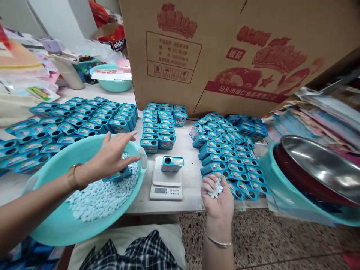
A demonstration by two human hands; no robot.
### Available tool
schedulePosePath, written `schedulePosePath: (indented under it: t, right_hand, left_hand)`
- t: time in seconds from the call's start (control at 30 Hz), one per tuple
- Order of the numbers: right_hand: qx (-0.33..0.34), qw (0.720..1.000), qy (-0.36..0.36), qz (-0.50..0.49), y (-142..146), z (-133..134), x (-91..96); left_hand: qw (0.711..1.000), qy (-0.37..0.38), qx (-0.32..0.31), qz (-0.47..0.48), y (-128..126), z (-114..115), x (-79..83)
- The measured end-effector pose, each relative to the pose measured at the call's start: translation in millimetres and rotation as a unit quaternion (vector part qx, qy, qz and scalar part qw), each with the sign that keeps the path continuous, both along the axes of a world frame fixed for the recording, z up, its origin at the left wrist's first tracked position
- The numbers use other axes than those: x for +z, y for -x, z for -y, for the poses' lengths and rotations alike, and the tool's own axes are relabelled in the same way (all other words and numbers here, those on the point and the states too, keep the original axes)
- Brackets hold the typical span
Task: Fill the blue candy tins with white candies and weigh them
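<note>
My left hand [112, 153] hovers over a turquoise basin [62, 168], its fingers stretched out and the thumb apart. Below it lies a heap of pale blue and white candies [98, 202], with a blue tin [119, 175] resting on them, partly covered by the hand. Palm up with curled fingers, my right hand [218, 208] holds a small pile of the same candies [216, 190] near the table's front edge. Between the hands, a tin [176, 165] with a round opening on top stands on a white digital scale [166, 193] whose display is lit.
Rows of blue tins stand at the left [92, 116], in the centre [159, 127] and at the right [227, 150]. A large cardboard box [213, 48] closes off the back. Stacked at the right edge are a metal bowl [323, 165] and a turquoise tub [284, 183].
</note>
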State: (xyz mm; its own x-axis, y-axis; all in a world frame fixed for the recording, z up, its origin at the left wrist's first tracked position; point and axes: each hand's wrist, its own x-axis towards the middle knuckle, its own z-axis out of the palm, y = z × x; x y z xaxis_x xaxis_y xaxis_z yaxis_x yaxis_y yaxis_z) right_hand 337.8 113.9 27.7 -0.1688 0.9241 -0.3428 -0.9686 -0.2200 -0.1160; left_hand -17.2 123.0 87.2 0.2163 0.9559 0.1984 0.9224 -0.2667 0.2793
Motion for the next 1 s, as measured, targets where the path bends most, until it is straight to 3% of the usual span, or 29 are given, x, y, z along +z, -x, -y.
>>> schedulePosePath:
  t: [0.13,0.27,0.47,0.6,0.73,0.9,1.0]
  right_hand:
    - [-0.011,1.0,0.0,-0.003,-0.8,-7.8,-0.4]
    - [-0.012,1.0,-0.002,-0.01,-0.4,-13.0,-1.7]
    - [-0.023,1.0,0.011,-0.009,-0.7,-15.3,-3.5]
    - [-0.031,0.999,0.02,-0.017,-2.9,-14.2,-3.0]
    - [-0.035,0.999,0.014,-0.016,-3.0,-12.4,-3.3]
    - [-0.024,1.0,0.004,0.001,6.6,-15.5,-1.2]
    - [-0.01,1.0,-0.003,0.01,16.1,-20.6,3.7]
  left_hand:
    - [0.999,0.005,-0.038,-0.008,-0.7,0.4,6.3]
    - [0.988,0.025,-0.151,0.015,-16.9,-9.9,18.3]
    - [0.945,0.065,-0.314,-0.061,-53.2,-36.4,24.0]
    - [0.915,0.09,-0.379,-0.106,-79.9,-52.6,23.7]
    - [0.902,0.112,-0.397,-0.131,-96.8,-61.9,23.0]
    - [0.899,0.162,-0.367,-0.178,-99.7,-66.3,18.1]
    - [0.909,0.167,-0.358,-0.131,-97.9,-63.6,16.5]
